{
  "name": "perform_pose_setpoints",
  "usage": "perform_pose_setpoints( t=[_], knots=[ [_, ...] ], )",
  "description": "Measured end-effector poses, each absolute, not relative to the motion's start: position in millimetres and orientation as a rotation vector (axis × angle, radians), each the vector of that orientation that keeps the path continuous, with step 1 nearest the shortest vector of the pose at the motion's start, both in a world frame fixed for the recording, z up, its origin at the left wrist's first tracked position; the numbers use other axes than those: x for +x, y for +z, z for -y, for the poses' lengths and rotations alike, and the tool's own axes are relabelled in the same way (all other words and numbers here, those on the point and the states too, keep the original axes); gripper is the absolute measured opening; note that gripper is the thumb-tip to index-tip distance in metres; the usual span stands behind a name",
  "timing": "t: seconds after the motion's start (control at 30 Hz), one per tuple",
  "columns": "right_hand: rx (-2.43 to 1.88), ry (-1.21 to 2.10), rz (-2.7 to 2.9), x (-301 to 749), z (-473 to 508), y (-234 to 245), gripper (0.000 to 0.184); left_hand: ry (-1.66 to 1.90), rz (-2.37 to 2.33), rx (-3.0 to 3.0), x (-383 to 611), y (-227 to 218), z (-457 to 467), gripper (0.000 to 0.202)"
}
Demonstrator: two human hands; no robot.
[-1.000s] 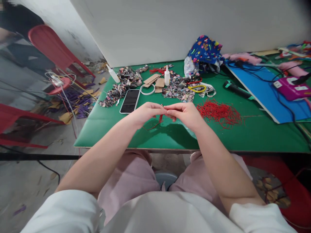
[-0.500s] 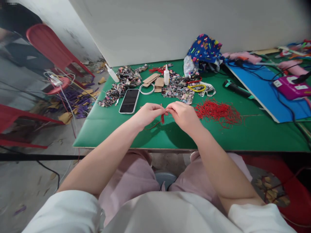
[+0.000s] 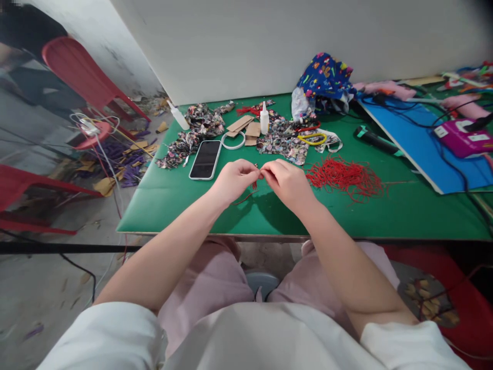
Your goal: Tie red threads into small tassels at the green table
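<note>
Over the green table (image 3: 404, 216) my left hand (image 3: 233, 180) and my right hand (image 3: 287, 182) meet fingertip to fingertip, both pinched on a short red cord (image 3: 254, 184) whose ends hang down between them. A thin tail of the cord (image 3: 242, 198) trails onto the table under my left hand. A loose pile of red cords (image 3: 344, 177) lies just right of my right hand. A black phone (image 3: 205, 159) lies face up just beyond my left hand.
Patterned fabric scraps (image 3: 192, 136), cardboard pieces (image 3: 242, 126), a white ring (image 3: 233, 140), two glue bottles (image 3: 264, 119), yellow-handled scissors (image 3: 311, 137) and a blue patterned bag (image 3: 325, 77) crowd the far side. A blue board (image 3: 423, 149), a pink device (image 3: 462, 139) and cables lie right. Red chairs (image 3: 82, 77) stand left.
Both hands have drawn slightly nearer together and shifted a little up the table, still working the red cord between the fingertips. Nothing else on the table has moved.
</note>
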State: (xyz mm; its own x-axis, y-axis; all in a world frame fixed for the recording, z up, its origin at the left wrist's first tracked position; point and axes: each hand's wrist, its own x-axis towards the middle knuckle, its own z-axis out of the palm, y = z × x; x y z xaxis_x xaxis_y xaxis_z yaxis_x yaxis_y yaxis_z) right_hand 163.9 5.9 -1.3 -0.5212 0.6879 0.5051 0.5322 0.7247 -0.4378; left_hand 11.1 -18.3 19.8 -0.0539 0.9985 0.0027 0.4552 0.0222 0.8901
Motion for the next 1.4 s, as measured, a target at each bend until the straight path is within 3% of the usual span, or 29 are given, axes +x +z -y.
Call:
perform_pose_setpoints(
  t=[0.17,0.4,0.53,0.63,0.83,1.0,1.23,1.3,1.4],
  knots=[
    [-0.925,0.411,2.173,165.1,-6.2,-3.1,0.018,1.054,-1.585,1.535,12.6,19.5,19.5,0.01],
    [-0.929,1.102,1.844,175.6,-13.8,-3.1,0.017,1.201,-1.375,1.309,7.9,23.6,16.1,0.013],
    [-0.981,1.236,1.776,179.3,-18.6,-5.7,0.015,1.185,-1.257,1.231,3.3,25.7,6.0,0.014],
    [-1.075,1.134,1.89,187.2,-27.1,-12.4,0.017,1.075,-1.284,1.278,-0.8,25.3,-1.8,0.016],
    [-1.288,0.562,2.268,204.6,-39.6,-25.8,0.014,0.973,-1.369,1.203,-13.5,9.0,-6.4,0.019],
    [-1.27,0.31,2.565,192.5,-23.2,-31.7,0.015,1.008,-1.359,1.035,-25.7,-7.1,1.4,0.022],
    [-1.289,-0.196,2.733,173.9,-9.9,-35.0,0.019,1.055,-1.328,1.067,-36.0,5.2,9.8,0.016],
    [-1.279,-0.213,2.737,172.6,-13.0,-35.5,0.019,1.056,-1.321,1.059,-35.6,7.2,10.3,0.016],
    [-1.261,0.078,2.638,174.1,-21.2,-32.8,0.015,1.057,-1.304,1.056,-33.3,8.0,9.7,0.015]
  ],
)
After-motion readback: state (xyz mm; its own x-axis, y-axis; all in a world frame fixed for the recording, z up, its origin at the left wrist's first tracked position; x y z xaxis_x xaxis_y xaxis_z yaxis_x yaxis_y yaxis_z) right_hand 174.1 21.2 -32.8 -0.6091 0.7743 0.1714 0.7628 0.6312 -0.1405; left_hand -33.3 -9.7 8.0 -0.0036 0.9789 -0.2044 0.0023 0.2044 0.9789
